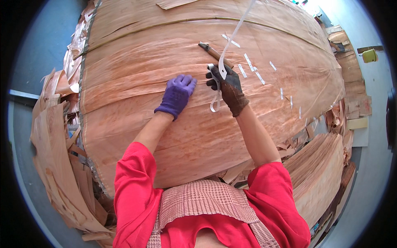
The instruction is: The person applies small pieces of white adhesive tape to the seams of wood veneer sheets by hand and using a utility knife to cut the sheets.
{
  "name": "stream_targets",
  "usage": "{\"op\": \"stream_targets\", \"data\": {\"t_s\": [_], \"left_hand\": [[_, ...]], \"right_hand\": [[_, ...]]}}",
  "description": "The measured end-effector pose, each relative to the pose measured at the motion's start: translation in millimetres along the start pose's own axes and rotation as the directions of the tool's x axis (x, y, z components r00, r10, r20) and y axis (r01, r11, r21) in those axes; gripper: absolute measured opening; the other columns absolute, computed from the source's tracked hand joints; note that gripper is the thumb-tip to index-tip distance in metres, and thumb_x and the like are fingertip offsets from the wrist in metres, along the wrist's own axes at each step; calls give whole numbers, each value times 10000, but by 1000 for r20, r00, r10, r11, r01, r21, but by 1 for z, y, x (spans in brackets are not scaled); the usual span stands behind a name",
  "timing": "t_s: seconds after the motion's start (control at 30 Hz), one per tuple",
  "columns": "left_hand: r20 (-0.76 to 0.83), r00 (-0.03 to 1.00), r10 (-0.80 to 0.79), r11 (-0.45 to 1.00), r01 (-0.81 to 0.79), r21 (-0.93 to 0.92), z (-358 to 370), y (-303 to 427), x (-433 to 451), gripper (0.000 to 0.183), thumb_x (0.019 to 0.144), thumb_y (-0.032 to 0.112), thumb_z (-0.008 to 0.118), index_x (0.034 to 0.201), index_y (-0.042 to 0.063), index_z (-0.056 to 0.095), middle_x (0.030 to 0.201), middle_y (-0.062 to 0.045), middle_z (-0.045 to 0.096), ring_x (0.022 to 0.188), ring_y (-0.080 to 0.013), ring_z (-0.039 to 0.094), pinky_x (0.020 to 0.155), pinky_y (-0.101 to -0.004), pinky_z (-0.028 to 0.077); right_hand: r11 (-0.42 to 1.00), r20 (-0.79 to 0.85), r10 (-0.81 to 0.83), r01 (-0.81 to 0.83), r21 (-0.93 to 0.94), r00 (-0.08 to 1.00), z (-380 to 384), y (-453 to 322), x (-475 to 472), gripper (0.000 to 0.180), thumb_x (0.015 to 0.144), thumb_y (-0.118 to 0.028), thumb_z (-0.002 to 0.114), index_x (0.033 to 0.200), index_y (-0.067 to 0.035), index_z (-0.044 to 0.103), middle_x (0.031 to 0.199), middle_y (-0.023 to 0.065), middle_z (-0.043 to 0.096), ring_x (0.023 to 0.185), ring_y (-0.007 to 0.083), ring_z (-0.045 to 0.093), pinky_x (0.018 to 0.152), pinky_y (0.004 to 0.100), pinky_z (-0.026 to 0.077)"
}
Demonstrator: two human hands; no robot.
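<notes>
My left hand (178, 93), in a purple coated glove, rests on a broad reddish-brown wood veneer sheet (192, 136), with nothing seen in its grip. To its right, my right hand (230, 88) wears a dark, worn glove. A white strip of perforated tape (216, 102) is in its fingers. The tape hangs in a loop below the hand, and a length of it also runs upward out of view. A knife-like tool (214, 53) with a wooden handle is just beyond that hand; whether the fingers touch its handle cannot be told.
Short white tape pieces (248, 62) are scattered on the veneer at right. A thin rod (186, 19) crosses the far part. Veneer scraps (52, 139) lie along the left side. A veneer stack (319, 167) stands at lower right. A yellow-green container (369, 56) is at far right.
</notes>
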State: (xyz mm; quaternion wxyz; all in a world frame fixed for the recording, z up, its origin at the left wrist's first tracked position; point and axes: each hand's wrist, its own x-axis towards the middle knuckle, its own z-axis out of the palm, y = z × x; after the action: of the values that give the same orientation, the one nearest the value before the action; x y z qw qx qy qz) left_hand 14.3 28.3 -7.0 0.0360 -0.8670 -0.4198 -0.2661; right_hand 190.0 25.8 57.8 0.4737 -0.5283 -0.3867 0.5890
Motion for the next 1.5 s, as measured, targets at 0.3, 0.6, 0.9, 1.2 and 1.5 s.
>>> {"op": "stream_targets", "data": {"t_s": [0.3, 0.6, 0.9, 1.2, 1.5], "left_hand": [[-59, 997, -43, 998, 40, -54, 2, -2, 1, 237, 757, 74, 533, 979, 101, 613, 984, -40, 580, 912, -210, 560, 720, -352, 458], [-36, 996, -77, 989, 72, -128, -1, 0, 4, 285, 730, 40, 529, 995, 105, 612, 961, -61, 582, 900, -246, 562, 734, -379, 469], [63, 996, -67, 998, 67, -6, -3, 2, 1, 274, 747, 70, 517, 1006, 93, 602, 990, -64, 581, 913, -239, 562, 746, -372, 463], [-27, 984, -178, 983, 176, -60, -60, -24, -24, 393, 780, 307, 593, 1105, 89, 549, 1099, -109, 551, 1030, -279, 519, 902, -433, 386], [184, 912, -365, 931, 357, 75, -103, -96, -120, 562, 827, 422, 522, 1258, 66, 459, 1321, -147, 430, 1238, -297, 382, 1045, -434, 254]], "right_hand": [[935, 46, 346, -349, 63, 937, 5, 29, 9, 193, 856, -154, 568, 913, 30, 581, 666, 71, 592, 516, 141, 565, 472, 232, 457], [970, -65, 235, -231, 73, 970, 0, 12, -16, 199, 860, -176, 559, 922, 12, 573, 689, 74, 589, 528, 139, 562, 471, 230, 447], [999, -361, -39, 36, -16, 932, -103, -22, -57, 253, 866, -239, 574, 1001, -27, 598, 732, 62, 595, 564, 118, 555, 473, 212, 395], [986, -216, 48, -80, -143, 975, -38, -26, -75, 235, 861, -212, 566, 995, -22, 592, 705, 78, 602, 508, 117, 553, 427, 201, 378], [946, 28, 249, -237, -222, 968, 36, -21, -69, 244, 869, -252, 544, 979, -40, 590, 698, 59, 598, 526, 116, 554, 450, 216, 390]]}}
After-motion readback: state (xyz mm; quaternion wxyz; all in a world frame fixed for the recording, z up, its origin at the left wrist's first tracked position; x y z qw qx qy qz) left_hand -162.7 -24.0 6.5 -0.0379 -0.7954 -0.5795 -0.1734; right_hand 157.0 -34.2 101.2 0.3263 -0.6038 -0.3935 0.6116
